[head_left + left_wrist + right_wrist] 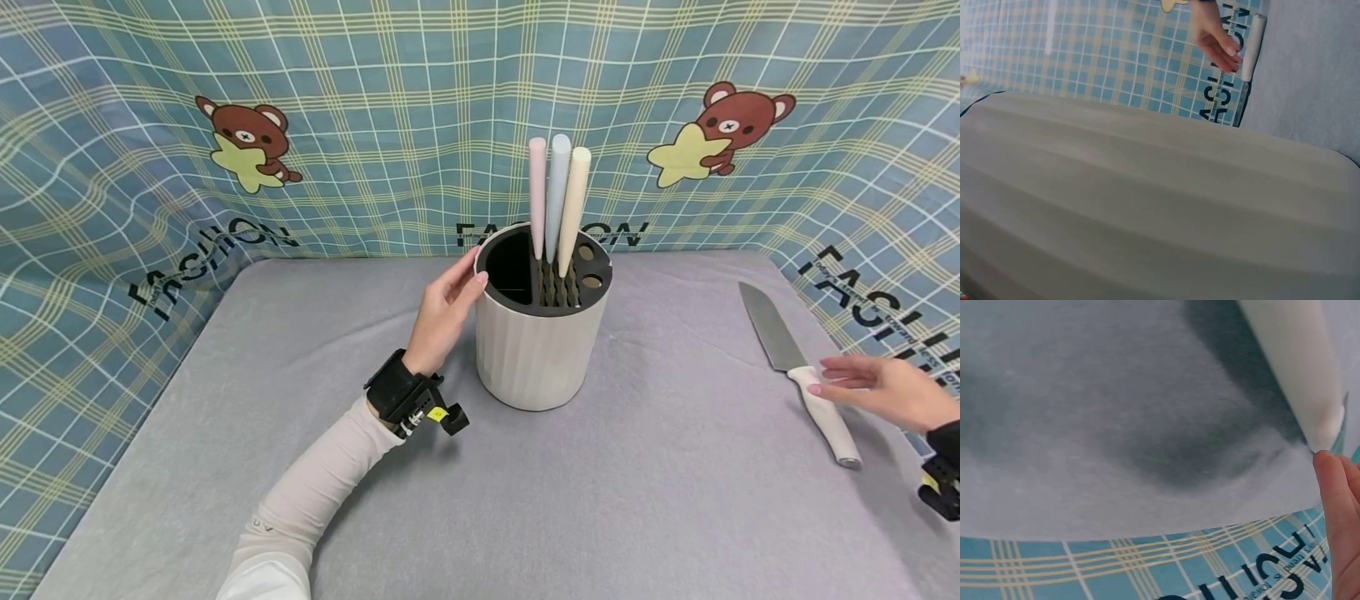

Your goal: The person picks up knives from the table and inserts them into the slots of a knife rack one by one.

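A ribbed off-white knife holder [536, 358] with a black slotted top stands upright on the grey cloth. Three handles rise from its slots: a pink handle [537, 196], a light blue handle [557, 196] and a cream handle [574, 208]. My left hand [441, 317] rests against the holder's left rim, thumb toward the front. At the right lies a knife [780, 333], its broad blade pointing away and its white handle [828, 417] nearer me. Beside that handle, my right hand [888, 392] has its fingers extended, with the thumb at the handle's upper part.
A grey cloth [645, 500] covers the table. Blue plaid fabric [390, 108] with printed bears hangs behind and at both sides. The holder's top also has a large opening [510, 267] on the left and two round holes on the right.
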Demonstrator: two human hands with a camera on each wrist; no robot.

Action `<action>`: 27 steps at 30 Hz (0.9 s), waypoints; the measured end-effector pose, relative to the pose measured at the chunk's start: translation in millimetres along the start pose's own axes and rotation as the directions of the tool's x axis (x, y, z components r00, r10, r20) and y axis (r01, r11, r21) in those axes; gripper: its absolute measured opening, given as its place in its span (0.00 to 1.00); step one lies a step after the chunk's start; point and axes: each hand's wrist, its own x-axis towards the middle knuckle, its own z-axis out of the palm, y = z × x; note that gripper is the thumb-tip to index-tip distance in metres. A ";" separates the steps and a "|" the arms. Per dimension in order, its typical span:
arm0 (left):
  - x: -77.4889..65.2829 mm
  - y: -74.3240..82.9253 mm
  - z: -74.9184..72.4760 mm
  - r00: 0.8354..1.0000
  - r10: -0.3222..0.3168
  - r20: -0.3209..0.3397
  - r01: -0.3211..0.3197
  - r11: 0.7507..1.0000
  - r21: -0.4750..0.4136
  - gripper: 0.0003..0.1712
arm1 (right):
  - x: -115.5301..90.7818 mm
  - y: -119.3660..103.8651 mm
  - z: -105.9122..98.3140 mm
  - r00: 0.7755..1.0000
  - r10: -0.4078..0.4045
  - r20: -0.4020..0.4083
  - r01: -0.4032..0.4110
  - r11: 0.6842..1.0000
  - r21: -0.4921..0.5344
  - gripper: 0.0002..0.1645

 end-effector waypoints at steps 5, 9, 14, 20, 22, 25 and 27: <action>-0.3 0.0 -0.1 1.000 -0.001 0.001 0.001 1.000 -0.002 0.29 | -13.9 -20.2 -4.5 0.999 0.030 0.016 -0.030 1.000 -0.007 0.50; -0.8 -0.2 -0.2 1.000 -0.002 0.001 0.002 1.000 -0.002 0.29 | -15.6 -17.6 -2.2 0.998 0.053 0.021 -0.052 0.998 -0.024 0.49; -0.8 -0.5 -0.4 1.000 -0.004 0.000 0.004 1.000 0.002 0.29 | -16.0 -15.8 0.7 0.997 0.078 0.011 -0.078 0.995 -0.066 0.48; -0.1 -0.7 -0.6 1.000 0.003 0.001 -0.003 1.000 -0.004 0.29 | -17.9 -21.1 0.6 0.998 0.069 0.008 -0.068 0.993 -0.099 0.43; 0.1 -0.7 -0.6 1.000 0.004 0.000 -0.004 1.000 -0.004 0.29 | -17.6 -22.1 0.6 0.997 0.071 0.017 -0.068 0.992 -0.109 0.42; 0.4 -0.5 -0.3 1.000 0.003 0.002 -0.003 1.000 -0.002 0.29 | -16.7 -23.9 2.2 0.997 0.073 0.022 -0.070 0.990 -0.119 0.39; 0.6 -0.5 -0.2 1.000 0.002 0.001 -0.002 1.000 -0.001 0.29 | -16.2 -24.6 4.4 0.997 0.067 0.024 -0.064 0.991 -0.119 0.35</action>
